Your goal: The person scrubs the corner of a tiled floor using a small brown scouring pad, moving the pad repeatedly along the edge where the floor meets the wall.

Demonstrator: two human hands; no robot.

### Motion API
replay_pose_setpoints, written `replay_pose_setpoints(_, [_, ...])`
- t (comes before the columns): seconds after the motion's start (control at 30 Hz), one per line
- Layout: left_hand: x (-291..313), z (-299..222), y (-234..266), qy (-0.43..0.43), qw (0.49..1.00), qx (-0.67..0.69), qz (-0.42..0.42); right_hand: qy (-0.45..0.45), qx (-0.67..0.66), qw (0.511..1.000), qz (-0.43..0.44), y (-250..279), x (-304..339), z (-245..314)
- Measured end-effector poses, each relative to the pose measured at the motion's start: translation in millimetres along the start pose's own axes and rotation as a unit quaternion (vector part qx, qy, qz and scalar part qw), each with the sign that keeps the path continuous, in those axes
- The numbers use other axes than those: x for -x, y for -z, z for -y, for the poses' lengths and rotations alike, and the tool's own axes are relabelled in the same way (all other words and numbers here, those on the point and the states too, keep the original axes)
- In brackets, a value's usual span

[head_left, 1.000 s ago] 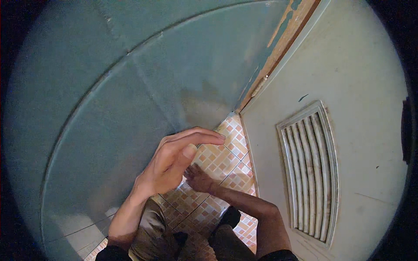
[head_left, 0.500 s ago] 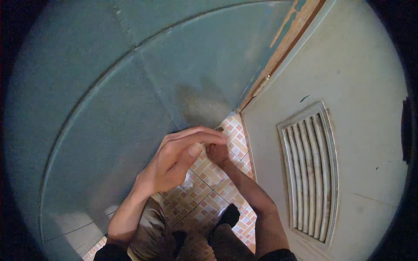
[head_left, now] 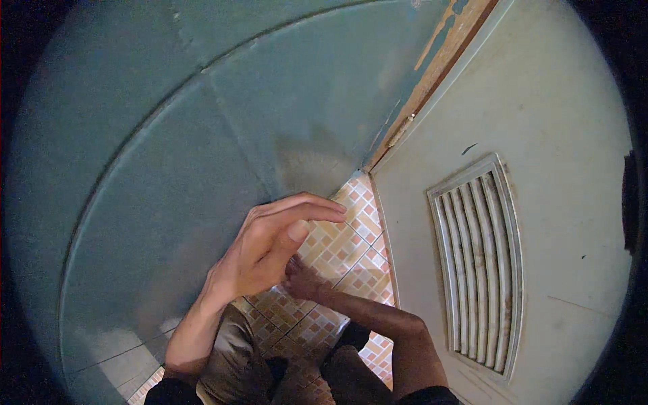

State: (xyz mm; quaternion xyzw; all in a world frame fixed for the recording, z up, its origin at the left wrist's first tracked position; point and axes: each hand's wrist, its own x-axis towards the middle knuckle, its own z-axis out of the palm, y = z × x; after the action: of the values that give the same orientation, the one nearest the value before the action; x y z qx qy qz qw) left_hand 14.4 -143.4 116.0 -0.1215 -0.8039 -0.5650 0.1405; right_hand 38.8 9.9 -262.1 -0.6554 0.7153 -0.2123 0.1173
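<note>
My left hand is held up in front of the blue-green wall, its fingers stretched out side by side and bent a little, the thumb apart from them. Nothing shows in it. Lower down, my right hand is just beyond the left palm and over the tiled floor. Part of its fingers is hidden behind the left hand and the rest is smeared by motion, so whether it holds anything is unclear.
A blue-green wall with a curved raised seam fills the left. At the right stands a pale door with a slatted vent and a worn wooden frame. My trousered legs are below.
My right hand has moved left and down, from near the left fingertips to beside the left palm. The left hand keeps its shape and has hardly shifted.
</note>
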Motion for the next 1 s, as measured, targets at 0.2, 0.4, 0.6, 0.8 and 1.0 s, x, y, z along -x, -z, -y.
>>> replay_pose_setpoints(0.2, [3,-2,1,0.003,1.0,0.008,-0.008,-0.141,-0.091,0.984,-0.057,51,-7,-83])
replay_pose_setpoints(0.4, [3,0,0,0.004,1.0,0.003,-0.004,-0.237,0.176,0.955,0.03,90,-10,-144])
replay_pose_setpoints(0.6, [3,0,1,0.014,1.0,0.008,0.0,-0.219,0.004,0.972,-0.081,65,-14,-100])
replay_pose_setpoints(0.8, [1,1,0,0.005,1.0,-0.015,0.006,-0.103,-0.108,0.983,-0.102,10,6,1])
replay_pose_setpoints(1.0, [3,-3,2,0.014,0.999,-0.027,0.009,0.074,0.017,0.988,0.138,42,7,-16])
